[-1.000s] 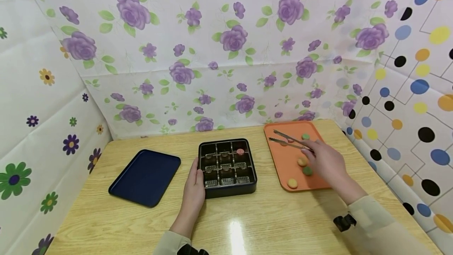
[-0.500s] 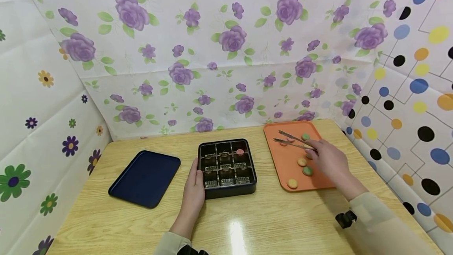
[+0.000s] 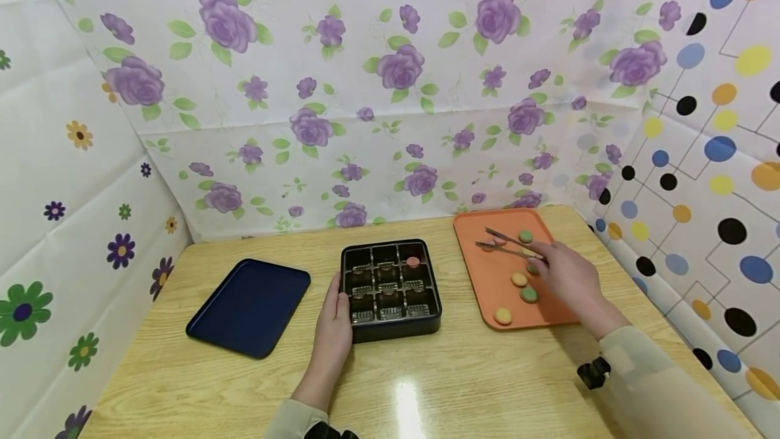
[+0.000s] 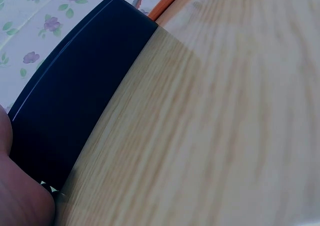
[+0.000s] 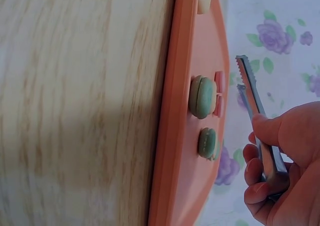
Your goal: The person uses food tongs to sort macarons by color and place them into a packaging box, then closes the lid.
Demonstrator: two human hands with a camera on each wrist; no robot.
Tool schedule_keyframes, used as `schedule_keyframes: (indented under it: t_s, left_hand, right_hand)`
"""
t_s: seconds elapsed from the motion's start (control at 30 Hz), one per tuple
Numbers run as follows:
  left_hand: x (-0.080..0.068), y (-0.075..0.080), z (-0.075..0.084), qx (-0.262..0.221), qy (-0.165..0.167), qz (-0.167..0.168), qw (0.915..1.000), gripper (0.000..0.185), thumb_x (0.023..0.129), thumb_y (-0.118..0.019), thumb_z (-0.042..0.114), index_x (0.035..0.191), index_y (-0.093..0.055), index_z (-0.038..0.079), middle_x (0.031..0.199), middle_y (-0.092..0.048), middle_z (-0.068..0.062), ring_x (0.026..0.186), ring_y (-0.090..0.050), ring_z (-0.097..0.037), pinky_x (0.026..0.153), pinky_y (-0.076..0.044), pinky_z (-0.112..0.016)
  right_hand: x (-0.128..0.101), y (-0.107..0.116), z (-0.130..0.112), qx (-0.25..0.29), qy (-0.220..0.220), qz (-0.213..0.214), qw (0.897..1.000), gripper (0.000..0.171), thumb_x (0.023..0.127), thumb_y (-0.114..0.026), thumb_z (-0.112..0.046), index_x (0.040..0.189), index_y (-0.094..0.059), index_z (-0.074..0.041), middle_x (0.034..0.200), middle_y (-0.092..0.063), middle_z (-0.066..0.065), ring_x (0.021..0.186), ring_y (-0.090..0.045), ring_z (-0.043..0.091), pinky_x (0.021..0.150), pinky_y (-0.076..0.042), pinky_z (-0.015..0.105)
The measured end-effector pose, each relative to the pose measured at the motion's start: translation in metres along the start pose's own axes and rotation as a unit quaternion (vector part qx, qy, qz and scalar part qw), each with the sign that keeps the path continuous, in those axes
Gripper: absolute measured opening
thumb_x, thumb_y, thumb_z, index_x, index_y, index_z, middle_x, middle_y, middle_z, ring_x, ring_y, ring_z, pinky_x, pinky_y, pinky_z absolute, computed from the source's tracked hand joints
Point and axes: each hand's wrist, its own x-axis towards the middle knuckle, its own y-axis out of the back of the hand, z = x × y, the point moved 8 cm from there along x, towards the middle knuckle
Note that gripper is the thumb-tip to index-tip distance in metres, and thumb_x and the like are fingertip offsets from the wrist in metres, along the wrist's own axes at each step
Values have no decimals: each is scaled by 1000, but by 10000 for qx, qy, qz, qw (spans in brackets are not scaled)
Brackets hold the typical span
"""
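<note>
My right hand (image 3: 568,278) grips metal tongs (image 5: 260,113) above the orange tray (image 3: 487,290). Their two arms stand apart, with the tips over the pink macarons (image 5: 218,93); no macaron is seen between them. Lower on that tray lie a green macaron (image 3: 529,295) and a yellow macaron (image 3: 502,316). Along the left side of a black divided box (image 3: 396,326) rests my left hand (image 3: 333,320), fingers extended against its wall. One pink macaron (image 3: 413,262) sits in the box's back right compartment. In the left wrist view, part of the hand (image 4: 22,196) touches the box's dark wall (image 4: 75,85).
A dark blue tray (image 3: 250,307) lies on the wooden table (image 3: 378,391) to the left of the box. Floral cloth (image 3: 365,87) hangs behind the table, and patterned sheets stand at both sides. More macarons lie on the orange tray, one green macaron (image 3: 525,236) near its back.
My right hand and the tongs have shifted slightly to the right and nearer to me over the orange tray. My left hand and the box stay in place.
</note>
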Motion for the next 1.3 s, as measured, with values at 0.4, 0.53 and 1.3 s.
schedule_keyframes:
  t_s: [0.4, 0.53, 1.3]
  left_hand:
    - [1, 1, -2, 69, -1, -21, 10000, 58, 124, -31, 30, 180, -17, 21, 184, -16, -10, 167, -15, -40, 132, -18, -66]
    - [0, 0, -3, 99, 7, -29, 9999, 58, 124, -31, 30, 180, -16, 21, 184, -16, -10, 168, -15, -40, 132, -19, -66]
    - [1, 2, -1, 132, -38, -31, 9999, 58, 124, -31, 31, 180, -16, 20, 184, -16, -9, 168, -15, -39, 132, -18, -65]
  right_hand:
    - [1, -6, 3, -112, -28, -94, 9999, 34, 111, -72, -21, 140, -74, -5, 99, -71, 15, 69, -60, 24, 53, -44, 39]
    - [0, -7, 2, -84, -111, -193, 9997, 33, 111, -72, -21, 140, -74, -5, 104, -72, 18, 72, -63, 27, 54, -47, 42]
    - [-1, -7, -2, -179, -114, -171, 9996, 26, 110, -74, -20, 131, -78, -6, 98, -70, 14, 72, -64, 27, 56, -53, 47]
